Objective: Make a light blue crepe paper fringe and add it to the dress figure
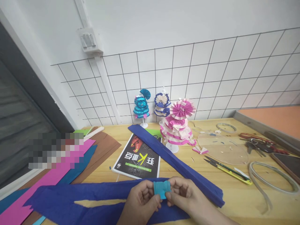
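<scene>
Small folded turquoise paper piece point(162, 188), pinched between both hands' fingertips.

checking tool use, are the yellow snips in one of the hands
No, the yellow snips lie on the table, apart from the left hand and right hand, which pinch a small light blue paper piece.

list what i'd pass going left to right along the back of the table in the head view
white cord → teal paper dress figure → blue and cream paper dress figure → pink and white paper dress figure → clear tape ring → bunch of keys
</scene>
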The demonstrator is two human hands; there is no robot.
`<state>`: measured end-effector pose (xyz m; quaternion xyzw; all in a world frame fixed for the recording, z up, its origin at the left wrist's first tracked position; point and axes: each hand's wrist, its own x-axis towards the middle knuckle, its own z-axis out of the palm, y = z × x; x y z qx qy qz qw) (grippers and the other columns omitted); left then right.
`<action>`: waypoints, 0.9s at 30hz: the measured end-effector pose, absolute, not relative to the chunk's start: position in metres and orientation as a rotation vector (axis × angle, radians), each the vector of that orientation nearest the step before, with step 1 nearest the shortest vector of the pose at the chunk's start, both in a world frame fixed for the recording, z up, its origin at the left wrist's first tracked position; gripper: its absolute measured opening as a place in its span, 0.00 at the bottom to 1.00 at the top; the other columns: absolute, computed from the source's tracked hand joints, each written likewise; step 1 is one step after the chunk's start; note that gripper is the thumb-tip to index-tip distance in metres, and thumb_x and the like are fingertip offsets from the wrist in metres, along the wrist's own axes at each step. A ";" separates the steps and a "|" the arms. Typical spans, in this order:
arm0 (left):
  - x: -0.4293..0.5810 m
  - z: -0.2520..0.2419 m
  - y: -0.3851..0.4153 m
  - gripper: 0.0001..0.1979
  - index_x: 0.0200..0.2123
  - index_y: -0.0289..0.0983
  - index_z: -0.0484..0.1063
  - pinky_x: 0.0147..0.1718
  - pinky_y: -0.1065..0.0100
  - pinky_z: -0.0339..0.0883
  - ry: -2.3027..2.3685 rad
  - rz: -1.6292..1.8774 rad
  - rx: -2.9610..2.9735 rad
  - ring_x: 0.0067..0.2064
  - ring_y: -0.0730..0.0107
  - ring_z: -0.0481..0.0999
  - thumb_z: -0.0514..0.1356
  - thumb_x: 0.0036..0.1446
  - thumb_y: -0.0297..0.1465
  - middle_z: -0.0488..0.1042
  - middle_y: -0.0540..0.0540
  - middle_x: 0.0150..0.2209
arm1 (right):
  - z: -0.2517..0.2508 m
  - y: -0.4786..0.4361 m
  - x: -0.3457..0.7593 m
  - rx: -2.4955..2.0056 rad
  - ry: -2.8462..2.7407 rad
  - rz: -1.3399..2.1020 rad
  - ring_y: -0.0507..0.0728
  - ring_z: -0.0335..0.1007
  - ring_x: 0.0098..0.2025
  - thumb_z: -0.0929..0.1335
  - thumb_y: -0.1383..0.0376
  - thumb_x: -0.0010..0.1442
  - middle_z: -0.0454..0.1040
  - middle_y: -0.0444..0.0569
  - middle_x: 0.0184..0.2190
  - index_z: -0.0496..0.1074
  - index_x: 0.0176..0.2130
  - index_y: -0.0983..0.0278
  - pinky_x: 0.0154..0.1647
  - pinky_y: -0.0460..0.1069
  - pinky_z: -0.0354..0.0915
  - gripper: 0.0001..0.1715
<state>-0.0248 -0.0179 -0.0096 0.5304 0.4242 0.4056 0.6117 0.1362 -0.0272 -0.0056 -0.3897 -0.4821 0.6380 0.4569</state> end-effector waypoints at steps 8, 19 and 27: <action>-0.027 -0.009 -0.016 0.10 0.24 0.34 0.69 0.20 0.74 0.62 0.949 0.973 1.155 0.20 0.74 0.70 0.66 0.40 0.33 0.71 0.51 0.17 | -0.012 -0.024 0.139 -1.013 -1.223 1.542 0.49 0.68 0.20 0.73 0.58 0.45 0.73 0.42 0.16 0.75 0.25 0.66 0.25 0.44 0.62 0.13; -0.025 -0.004 -0.018 0.08 0.21 0.35 0.71 0.20 0.75 0.61 0.980 1.015 1.130 0.19 0.76 0.68 0.67 0.38 0.31 0.70 0.53 0.15 | -0.009 -0.022 0.140 -0.926 -1.291 1.472 0.51 0.68 0.23 0.72 0.62 0.48 0.74 0.44 0.20 0.78 0.25 0.63 0.26 0.45 0.64 0.06; -0.026 -0.007 -0.017 0.07 0.19 0.33 0.73 0.20 0.75 0.62 0.929 1.038 1.053 0.18 0.76 0.70 0.67 0.38 0.30 0.74 0.51 0.15 | -0.006 -0.024 0.139 -0.910 -1.229 1.477 0.50 0.68 0.23 0.73 0.65 0.46 0.74 0.45 0.23 0.78 0.24 0.63 0.26 0.45 0.63 0.03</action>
